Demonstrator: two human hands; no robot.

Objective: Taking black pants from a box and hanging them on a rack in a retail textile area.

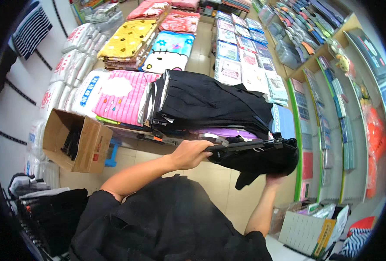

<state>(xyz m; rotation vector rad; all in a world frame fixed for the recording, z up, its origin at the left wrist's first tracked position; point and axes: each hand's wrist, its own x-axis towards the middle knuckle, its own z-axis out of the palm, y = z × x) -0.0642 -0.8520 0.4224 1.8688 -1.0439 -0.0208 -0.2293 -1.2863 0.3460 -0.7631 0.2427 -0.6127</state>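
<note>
My left hand point(193, 155) grips one end of a black clip hanger point(241, 144), which reaches out to the right. Black cloth, a folded garment point(261, 161), hangs along the hanger, and a clip sits near its right end. From below, my right hand point(275, 179) holds the garment's right part; cloth hides its fingers. Just beyond the hanger lies a thick stack of folded black trousers point(209, 98). A purple cloth item point(228, 132) and a round, pale-rimmed object point(212, 137) show between the stack and the hanger.
Left of the stack lie pink striped blankets point(124, 98), with an open cardboard box point(93, 150) holding black items nearer me. Shelves point(297, 156) line the right side, above a carton of packages point(305, 231). Black clothes point(56, 218) hang at lower left. Packaged textiles point(241, 49) lie farther back.
</note>
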